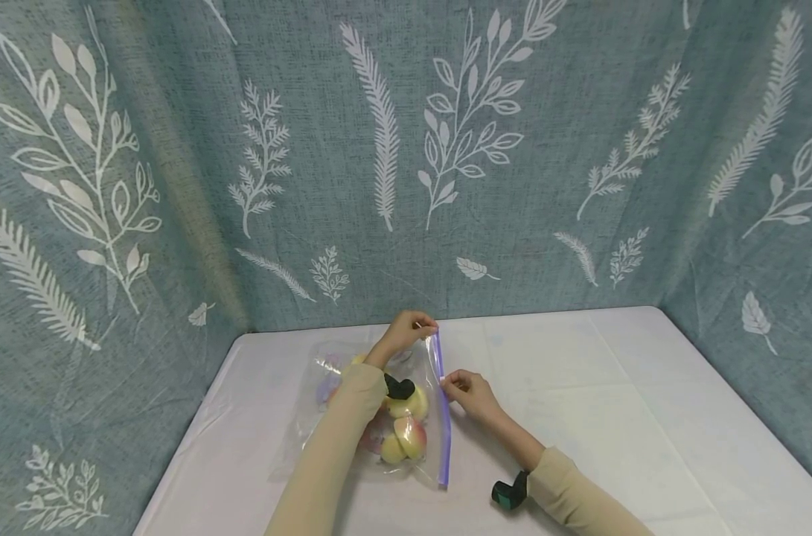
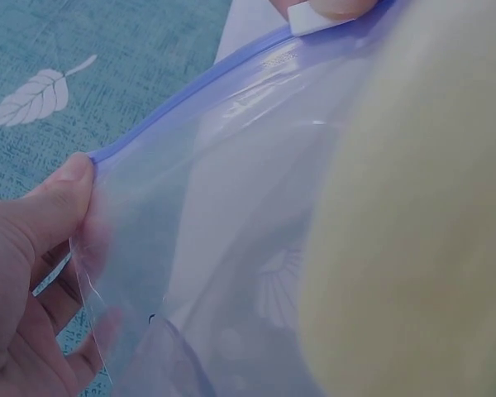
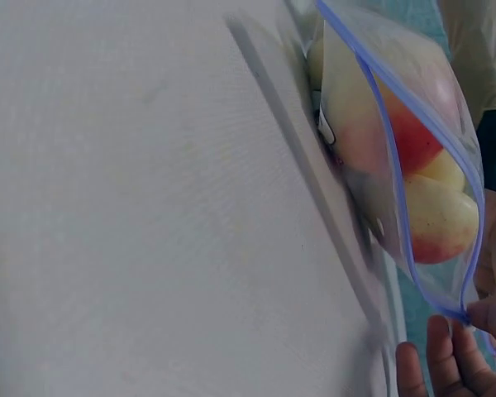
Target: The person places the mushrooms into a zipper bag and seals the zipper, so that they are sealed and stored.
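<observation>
A clear zip bag point(image 1: 415, 357) with a purple zip strip point(image 1: 444, 439) lies on the table, and several yellow-and-red fruits point(image 1: 410, 437) are inside. My left hand point(image 1: 406, 330) pinches the far corner of the strip between thumb and fingers. Midway along it, my right hand point(image 1: 474, 393) pinches the white zip slider point(image 2: 310, 18), which the left wrist view shows under a fingertip. Between two separate purple tracks point(image 3: 397, 165), the bag's mouth gapes in the right wrist view, with fruits point(image 3: 438, 219) behind them. My left forearm hides part of the bag.
A white cloth covers the table point(image 1: 600, 402). Behind it and at both sides hangs a teal curtain point(image 1: 298, 186) with white leaf prints. Each wrist wears a black strap mount point(image 1: 509, 491). A blurred pale yellow shape point(image 2: 413, 215) fills the right of the left wrist view.
</observation>
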`<state>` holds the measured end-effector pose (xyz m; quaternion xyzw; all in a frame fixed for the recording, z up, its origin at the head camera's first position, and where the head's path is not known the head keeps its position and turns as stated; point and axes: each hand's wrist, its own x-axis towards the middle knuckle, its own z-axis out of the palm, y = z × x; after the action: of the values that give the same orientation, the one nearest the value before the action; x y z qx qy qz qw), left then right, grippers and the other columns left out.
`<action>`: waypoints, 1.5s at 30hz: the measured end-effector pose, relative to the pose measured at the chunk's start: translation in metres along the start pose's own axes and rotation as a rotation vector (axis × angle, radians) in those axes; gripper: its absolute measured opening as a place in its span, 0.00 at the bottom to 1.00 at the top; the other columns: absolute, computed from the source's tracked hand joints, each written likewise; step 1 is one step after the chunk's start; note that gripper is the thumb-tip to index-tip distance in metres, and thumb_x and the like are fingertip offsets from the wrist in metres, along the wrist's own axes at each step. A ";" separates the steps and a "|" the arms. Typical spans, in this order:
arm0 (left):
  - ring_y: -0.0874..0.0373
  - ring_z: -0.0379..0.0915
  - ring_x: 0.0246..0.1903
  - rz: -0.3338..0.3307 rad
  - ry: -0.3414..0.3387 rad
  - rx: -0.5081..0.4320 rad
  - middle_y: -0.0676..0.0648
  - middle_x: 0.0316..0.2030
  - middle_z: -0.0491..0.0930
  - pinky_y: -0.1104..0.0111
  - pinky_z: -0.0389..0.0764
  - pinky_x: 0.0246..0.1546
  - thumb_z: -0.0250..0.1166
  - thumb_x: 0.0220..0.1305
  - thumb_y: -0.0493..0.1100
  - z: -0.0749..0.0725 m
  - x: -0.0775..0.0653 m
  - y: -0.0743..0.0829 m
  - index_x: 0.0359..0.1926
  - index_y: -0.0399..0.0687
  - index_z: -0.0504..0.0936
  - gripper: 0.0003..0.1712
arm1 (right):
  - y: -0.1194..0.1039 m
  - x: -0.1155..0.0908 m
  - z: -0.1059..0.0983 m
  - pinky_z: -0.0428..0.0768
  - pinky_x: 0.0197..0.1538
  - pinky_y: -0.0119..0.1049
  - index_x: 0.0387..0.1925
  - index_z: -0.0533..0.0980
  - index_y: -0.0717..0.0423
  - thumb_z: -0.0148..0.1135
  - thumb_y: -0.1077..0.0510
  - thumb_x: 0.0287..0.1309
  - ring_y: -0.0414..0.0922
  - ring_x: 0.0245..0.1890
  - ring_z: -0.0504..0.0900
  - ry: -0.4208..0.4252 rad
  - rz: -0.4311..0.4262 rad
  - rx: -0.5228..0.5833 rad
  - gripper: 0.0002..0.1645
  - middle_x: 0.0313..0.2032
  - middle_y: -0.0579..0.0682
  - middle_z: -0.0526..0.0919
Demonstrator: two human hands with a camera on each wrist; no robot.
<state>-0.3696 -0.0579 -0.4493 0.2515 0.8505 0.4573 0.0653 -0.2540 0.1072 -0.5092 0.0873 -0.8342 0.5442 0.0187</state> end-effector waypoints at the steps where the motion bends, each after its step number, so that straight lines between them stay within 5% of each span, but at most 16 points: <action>1: 0.55 0.76 0.29 0.003 0.002 -0.001 0.39 0.35 0.81 0.69 0.79 0.32 0.59 0.63 0.38 0.000 0.000 0.000 0.41 0.35 0.81 0.10 | 0.000 -0.001 0.000 0.74 0.30 0.30 0.32 0.78 0.62 0.57 0.55 0.60 0.42 0.27 0.81 -0.001 0.003 0.001 0.12 0.26 0.53 0.83; 7: 0.51 0.77 0.30 0.007 0.008 -0.004 0.38 0.35 0.81 0.60 0.81 0.35 0.60 0.63 0.38 -0.001 0.000 0.000 0.41 0.34 0.81 0.10 | -0.001 -0.004 0.001 0.75 0.31 0.31 0.32 0.77 0.62 0.58 0.56 0.60 0.42 0.28 0.81 -0.007 0.013 0.021 0.12 0.28 0.53 0.83; 17: 0.59 0.75 0.28 0.010 0.012 -0.003 0.40 0.34 0.81 0.71 0.79 0.30 0.59 0.63 0.37 -0.002 -0.001 0.000 0.41 0.34 0.81 0.10 | 0.000 -0.009 0.002 0.75 0.31 0.29 0.32 0.77 0.63 0.58 0.57 0.59 0.43 0.28 0.81 -0.010 -0.014 0.028 0.10 0.28 0.54 0.83; 30: 0.59 0.75 0.28 0.007 0.015 0.014 0.41 0.34 0.81 0.72 0.78 0.30 0.60 0.63 0.38 -0.004 -0.002 0.000 0.40 0.36 0.81 0.10 | 0.000 -0.015 0.004 0.72 0.28 0.27 0.31 0.76 0.68 0.56 0.62 0.61 0.49 0.28 0.81 -0.007 -0.022 0.006 0.10 0.28 0.60 0.82; 45: 0.57 0.76 0.28 0.022 -0.003 -0.017 0.42 0.33 0.82 0.68 0.79 0.32 0.60 0.64 0.43 -0.007 -0.001 -0.007 0.40 0.39 0.82 0.11 | -0.004 -0.025 0.003 0.73 0.31 0.27 0.31 0.77 0.62 0.59 0.56 0.59 0.42 0.27 0.81 -0.055 -0.019 0.009 0.11 0.27 0.53 0.84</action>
<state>-0.3738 -0.0664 -0.4511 0.2610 0.8438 0.4647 0.0634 -0.2282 0.1063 -0.5098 0.1103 -0.8310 0.5452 0.0006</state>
